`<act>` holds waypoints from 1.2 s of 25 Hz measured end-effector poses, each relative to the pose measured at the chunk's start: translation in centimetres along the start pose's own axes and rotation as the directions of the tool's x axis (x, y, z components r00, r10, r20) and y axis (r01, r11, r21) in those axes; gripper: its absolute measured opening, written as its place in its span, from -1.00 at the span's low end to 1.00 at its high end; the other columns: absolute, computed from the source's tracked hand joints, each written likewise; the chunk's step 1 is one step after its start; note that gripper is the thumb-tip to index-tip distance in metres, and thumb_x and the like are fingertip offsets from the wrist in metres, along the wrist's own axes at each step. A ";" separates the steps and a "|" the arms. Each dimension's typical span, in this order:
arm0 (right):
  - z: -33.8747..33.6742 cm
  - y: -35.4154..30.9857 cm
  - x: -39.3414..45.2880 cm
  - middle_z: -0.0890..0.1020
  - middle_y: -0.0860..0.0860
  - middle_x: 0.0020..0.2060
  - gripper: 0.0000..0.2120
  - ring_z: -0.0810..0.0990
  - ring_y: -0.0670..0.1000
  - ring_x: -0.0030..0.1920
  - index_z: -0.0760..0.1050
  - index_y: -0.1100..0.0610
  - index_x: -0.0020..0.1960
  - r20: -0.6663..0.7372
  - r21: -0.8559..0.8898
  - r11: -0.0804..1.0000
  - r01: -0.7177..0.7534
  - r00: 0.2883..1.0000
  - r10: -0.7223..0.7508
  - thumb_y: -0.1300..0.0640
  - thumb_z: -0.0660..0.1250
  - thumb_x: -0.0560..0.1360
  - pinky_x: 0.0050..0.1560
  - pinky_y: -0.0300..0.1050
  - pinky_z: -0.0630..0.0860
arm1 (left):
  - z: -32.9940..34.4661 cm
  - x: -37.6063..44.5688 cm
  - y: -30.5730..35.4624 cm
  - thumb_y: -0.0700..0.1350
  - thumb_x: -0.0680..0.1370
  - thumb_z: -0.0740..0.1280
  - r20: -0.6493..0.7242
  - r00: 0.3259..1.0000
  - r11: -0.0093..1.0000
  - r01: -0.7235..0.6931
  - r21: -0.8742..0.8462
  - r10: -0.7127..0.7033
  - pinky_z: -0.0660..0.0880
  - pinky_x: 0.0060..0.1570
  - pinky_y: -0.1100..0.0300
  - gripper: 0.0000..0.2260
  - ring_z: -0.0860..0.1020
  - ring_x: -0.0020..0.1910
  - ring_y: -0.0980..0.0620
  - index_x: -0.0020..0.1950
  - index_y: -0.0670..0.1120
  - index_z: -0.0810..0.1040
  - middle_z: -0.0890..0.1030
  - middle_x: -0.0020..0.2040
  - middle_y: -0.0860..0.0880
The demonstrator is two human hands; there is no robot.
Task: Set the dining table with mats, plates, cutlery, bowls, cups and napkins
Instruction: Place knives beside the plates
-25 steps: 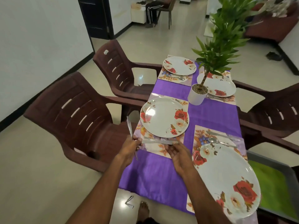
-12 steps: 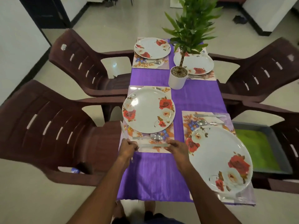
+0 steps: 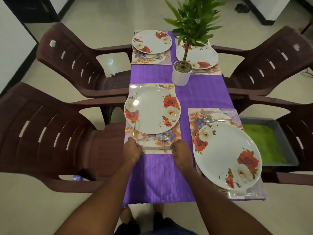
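- Purple cloth (image 3: 203, 95) covers a narrow table; four brown plastic chairs (image 3: 55, 133) stand around it, pale tiled floor below, potted plant (image 3: 182, 73) near the middle of the cloth.
- Four floral mats laid, each bearing a rose-patterned plate. Near-left mat (image 3: 152, 150) carries the plate (image 3: 150, 109) under work. No bowls, cups or napkins in view.
- Knife (image 3: 156, 148) lies flat along the mat's near edge, parallel to it. Spoon (image 3: 157, 138) lies just beyond it, bowl toward the right, close to the plate rim.
- Left hand (image 3: 132, 150) sits at the knife's left end, fingers curled. A thin utensil (image 3: 134, 131), likely a fork, rises from this hand beside the plate's left rim; the hand appears to pinch it, though the contact is hidden by the knuckles.
- Right hand (image 3: 181, 152) sits at the knife's right end, fingertips curled down onto it, apparently pinching that end.
- Judgement: step in hand is squaring the knife on the mat.
- Handling: knife is stiff, light, smooth metal, and should slide readily on the glossy mat. Take it by the ends or handle; light pressure should suffice.
- Risk: a nudge could knock the spoon or skew the mat on the cloth.
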State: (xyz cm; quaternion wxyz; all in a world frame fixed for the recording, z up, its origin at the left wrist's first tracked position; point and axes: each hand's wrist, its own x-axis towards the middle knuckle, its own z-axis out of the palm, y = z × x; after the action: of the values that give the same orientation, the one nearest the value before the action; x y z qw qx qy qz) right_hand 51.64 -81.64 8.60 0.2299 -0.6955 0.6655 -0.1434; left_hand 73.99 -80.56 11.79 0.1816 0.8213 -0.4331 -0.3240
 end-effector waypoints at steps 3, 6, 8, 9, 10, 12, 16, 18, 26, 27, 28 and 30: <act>-0.1 -0.2 0.1 0.67 -0.01 0.03 -0.84 0.62 0.03 0.02 0.66 0.09 0.10 0.026 -0.057 0.998 0.021 0.999 -0.020 0.24 0.36 0.58 -0.04 -0.06 0.65 | 0.0 -0.3 0.3 -0.21 0.58 0.38 -0.012 0.997 0.996 -0.070 0.054 0.071 0.42 -0.19 0.13 -0.83 0.58 -0.06 -0.11 0.01 -0.09 0.38 0.60 -0.01 -0.11; -0.3 -0.3 -0.1 0.67 0.00 0.06 -0.82 0.61 0.02 0.03 0.66 0.08 0.14 0.018 -0.076 0.996 0.048 0.999 -0.047 0.22 0.34 0.60 -0.03 -0.10 0.63 | 0.0 -0.4 0.1 -0.21 0.58 0.37 -0.015 0.995 0.991 -0.101 0.086 0.103 0.44 -0.17 0.11 -0.85 0.60 0.00 -0.18 0.05 -0.12 0.41 0.63 0.05 -0.16; -0.2 -0.4 -0.5 0.66 0.01 0.11 -0.80 0.59 0.04 0.09 0.65 0.10 0.19 0.027 -0.082 0.995 0.055 0.998 -0.053 0.20 0.32 0.62 0.03 -0.08 0.62 | 0.0 -0.4 -0.4 -0.19 0.58 0.36 -0.012 0.996 0.989 -0.091 0.113 0.093 0.41 -0.17 0.10 -0.86 0.60 0.01 -0.20 0.08 -0.16 0.45 0.63 0.05 -0.17; -0.1 -0.4 -0.7 0.65 0.01 0.13 -0.78 0.59 0.05 0.12 0.64 0.10 0.21 0.035 -0.083 0.995 0.054 0.998 -0.051 0.18 0.31 0.62 0.07 -0.06 0.62 | -0.1 -0.4 -0.7 -0.15 0.59 0.35 -0.014 0.996 0.988 -0.086 0.130 0.089 0.42 -0.17 0.10 -0.85 0.60 0.01 -0.20 0.09 -0.16 0.46 0.63 0.05 -0.16; 0.0 -0.4 -0.8 0.65 0.01 0.15 -0.78 0.59 0.04 0.13 0.64 0.10 0.23 0.040 -0.087 0.995 0.052 0.998 -0.049 0.17 0.32 0.62 0.09 -0.06 0.62 | -0.2 -0.5 -1.0 -0.11 0.59 0.36 -0.019 0.997 0.988 -0.076 0.137 0.080 0.43 -0.17 0.10 -0.84 0.60 0.00 -0.19 0.08 -0.15 0.46 0.63 0.04 -0.15; 0.0 -0.5 -0.9 0.65 0.01 0.16 -0.77 0.59 0.03 0.14 0.62 0.09 0.25 0.044 -0.095 0.995 0.035 0.999 -0.031 0.15 0.33 0.62 0.09 -0.08 0.61 | -0.4 -0.7 -1.5 -0.01 0.61 0.35 -0.012 0.999 0.994 -0.037 0.107 0.038 0.40 -0.19 0.11 -0.80 0.58 -0.07 -0.15 0.01 -0.13 0.45 0.60 -0.03 -0.11; -0.1 -2.9 -0.6 0.64 -0.02 0.14 -0.71 0.56 0.02 0.16 0.59 0.08 0.28 -0.069 0.052 0.999 -0.009 0.998 0.012 0.21 0.36 0.58 0.07 -0.08 0.56 | -1.1 -1.4 -1.8 -0.02 0.70 0.18 0.041 0.996 0.948 0.094 -0.305 -0.085 0.46 -0.22 0.13 -0.72 0.60 -0.13 -0.11 -0.03 -0.19 0.54 0.63 -0.12 -0.08; 0.0 -6.3 0.0 0.67 -0.03 0.04 -0.73 0.60 0.00 0.08 0.61 0.08 0.22 -0.051 0.317 0.948 -0.022 0.998 0.040 0.22 0.37 0.53 0.04 -0.05 0.57 | -2.2 -1.9 -1.9 -0.15 0.71 0.13 0.105 0.987 0.791 0.158 -0.591 -0.119 0.48 -0.35 0.21 -0.70 0.60 -0.26 -0.06 -0.07 -0.19 0.59 0.64 -0.25 -0.07; 2.3 -22.7 0.1 0.66 0.15 -0.30 -0.89 0.60 0.05 -0.34 0.64 0.30 -0.01 0.376 0.838 0.441 -0.323 0.926 -0.037 0.25 0.42 0.54 -0.40 -0.16 0.53 | -11.6 -5.5 -7.9 -0.18 0.68 0.27 0.195 0.980 0.577 0.139 -0.805 0.036 0.55 -0.31 0.26 -0.81 0.61 -0.35 0.05 0.05 -0.25 0.63 0.68 -0.22 -0.17; 3.3 -24.9 -0.7 0.66 0.17 -0.28 -0.87 0.59 0.05 -0.34 0.64 0.34 0.02 0.376 0.839 0.447 -0.309 0.924 -0.068 0.26 0.42 0.54 -0.42 -0.18 0.53 | -13.4 -6.0 -9.6 -0.18 0.68 0.28 0.173 0.985 0.558 0.130 -0.819 0.025 0.57 -0.29 0.25 -0.82 0.64 -0.32 0.04 0.05 -0.24 0.63 0.69 -0.19 -0.18; 4.2 -26.8 -1.5 0.65 0.19 -0.26 -0.85 0.59 0.05 -0.33 0.63 0.36 0.04 0.375 0.845 0.442 -0.301 0.923 -0.088 0.27 0.42 0.55 -0.44 -0.20 0.52 | -15.1 -6.4 -11.1 -0.17 0.68 0.27 0.150 0.989 0.541 0.125 -0.832 0.003 0.57 -0.30 0.25 -0.82 0.65 -0.32 0.03 0.05 -0.24 0.62 0.69 -0.18 -0.19; 6.1 -30.6 -3.2 0.66 0.17 -0.22 -0.85 0.57 0.01 -0.32 0.63 0.34 0.05 0.377 0.855 0.420 -0.306 0.921 -0.098 0.26 0.42 0.55 -0.44 -0.22 0.51 | -18.6 -7.5 -14.7 -0.15 0.71 0.21 0.093 0.994 0.521 0.112 -0.846 -0.062 0.52 -0.39 0.27 -0.79 0.61 -0.38 0.05 0.05 -0.23 0.59 0.69 -0.17 -0.19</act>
State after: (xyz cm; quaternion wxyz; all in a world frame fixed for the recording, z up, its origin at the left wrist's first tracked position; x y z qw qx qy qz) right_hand 80.80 -77.38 19.35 0.6953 -0.4332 0.4705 -0.3280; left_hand 92.44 -65.83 19.53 0.5310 0.6407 -0.1833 -0.5233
